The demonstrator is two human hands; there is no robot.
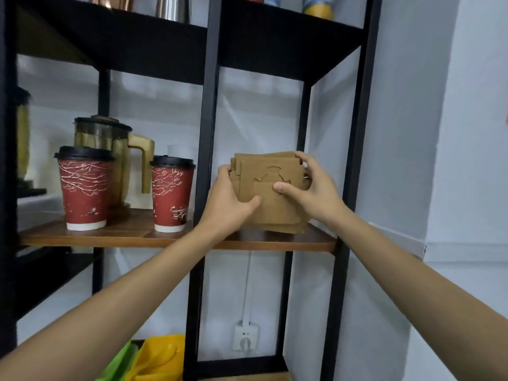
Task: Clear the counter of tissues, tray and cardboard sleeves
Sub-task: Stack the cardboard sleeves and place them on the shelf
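A stack of brown cardboard sleeves (275, 210) stands on edge on the wooden shelf (310, 240) of a black metal rack, in its right bay. My left hand (229, 202) grips the stack's left side, thumb across the front. My right hand (308, 188) holds the right side and top corner, thumb pressed on the front sleeve. The stack's bottom edge rests on or just above the shelf board. No tissues or tray are in view.
Two red lidded paper cups (82, 188) (171, 193) and a brown pitcher (110, 149) stand in the left bay of the same shelf. A black upright post (206, 149) divides the bays. Metal vessels sit on the shelf above. Green and yellow plastic items (154, 358) lie below.
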